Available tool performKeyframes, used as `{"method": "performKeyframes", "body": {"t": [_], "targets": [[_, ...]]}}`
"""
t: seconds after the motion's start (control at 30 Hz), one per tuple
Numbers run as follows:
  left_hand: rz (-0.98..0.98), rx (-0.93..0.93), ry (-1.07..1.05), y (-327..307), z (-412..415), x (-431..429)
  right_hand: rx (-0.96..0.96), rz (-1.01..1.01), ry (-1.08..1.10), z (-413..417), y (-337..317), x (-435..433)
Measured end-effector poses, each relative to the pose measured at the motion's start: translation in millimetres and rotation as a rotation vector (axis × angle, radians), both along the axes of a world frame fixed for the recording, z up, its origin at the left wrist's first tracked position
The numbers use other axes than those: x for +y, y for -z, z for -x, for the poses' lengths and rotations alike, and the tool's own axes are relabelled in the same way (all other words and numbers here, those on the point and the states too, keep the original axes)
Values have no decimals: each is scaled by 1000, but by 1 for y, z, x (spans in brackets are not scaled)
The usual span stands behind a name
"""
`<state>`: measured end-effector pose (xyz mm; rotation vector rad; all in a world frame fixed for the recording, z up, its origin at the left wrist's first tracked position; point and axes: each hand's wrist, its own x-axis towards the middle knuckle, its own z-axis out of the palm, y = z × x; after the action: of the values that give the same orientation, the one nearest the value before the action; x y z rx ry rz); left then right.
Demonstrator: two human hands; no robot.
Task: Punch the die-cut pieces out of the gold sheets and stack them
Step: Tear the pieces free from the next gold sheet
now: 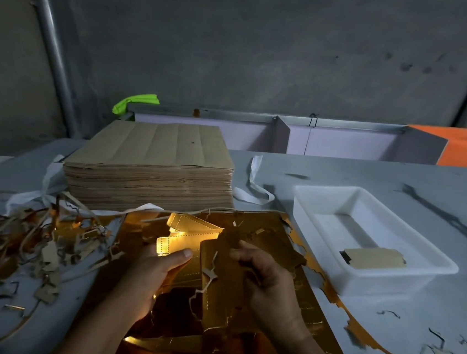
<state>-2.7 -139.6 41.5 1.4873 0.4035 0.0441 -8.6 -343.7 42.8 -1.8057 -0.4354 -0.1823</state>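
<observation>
1. Stack, beyond both sets of fingertips: tall and apparently unprocessed, so most of the task remains.
2. Gold sheet, under both hands: edges torn, partly stripped.
3. Tray, right of the right fingers: holds only a small pile of finished work.
4. Scrap, left of the left fingers: heaped.
5. Left hand: thumb and fingers pinch loose pieces, which fan out past the fingertips.
6. Right hand: fingers curled, gripping a section of the gold sheet.

Brown paper stack blocking ahead; tangled gold scrap strips crowding left; white plastic tray standing right; grey tabletop offering passage behind tray.
</observation>
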Motion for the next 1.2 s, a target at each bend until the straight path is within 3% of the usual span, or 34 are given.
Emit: {"method": "performKeyframes", "body": {"t": [0.43,0.63,0.8,1.0,1.2], "targets": [[-44,6,81,-7,7,-3,-12,127,-127,-4,6,2],[-6,-11,49,-9,5,-1,-14,104,-41,-2,5,4],[67,-30,-68,-9,0,1,272,-125,128,-7,4,3],[98,-52,-213,-7,-6,-3,717,-267,-61,-3,10,2],[102,-36,-304,-8,-10,-5,700,-210,-204,-3,12,4]]}}
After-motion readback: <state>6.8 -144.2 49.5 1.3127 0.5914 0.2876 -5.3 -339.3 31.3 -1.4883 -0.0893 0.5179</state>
